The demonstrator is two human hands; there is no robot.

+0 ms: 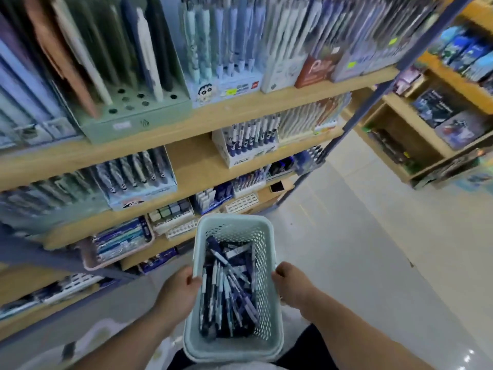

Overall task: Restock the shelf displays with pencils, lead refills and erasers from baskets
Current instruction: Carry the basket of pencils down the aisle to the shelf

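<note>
I have one view only: a wide-angle camera worn on the head, facing forward and steeply down. The basket (232, 345) sits close beneath it; shelves (202, 120) rise at left.

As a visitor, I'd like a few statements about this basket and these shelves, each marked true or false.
1. Both hands grip the basket. True: the left hand and the right hand hold the sides of the basket.
2. The basket is empty. False: it is full of pencils.
3. The basket rests on a shelf. False: the hands hold it up in front of the shelves.
4. The green holder has unfilled holes. True: the green holder shows several open holes.
5. A pink tray sits on a lower shelf. True: the pink tray sits there, holding packets.
</note>
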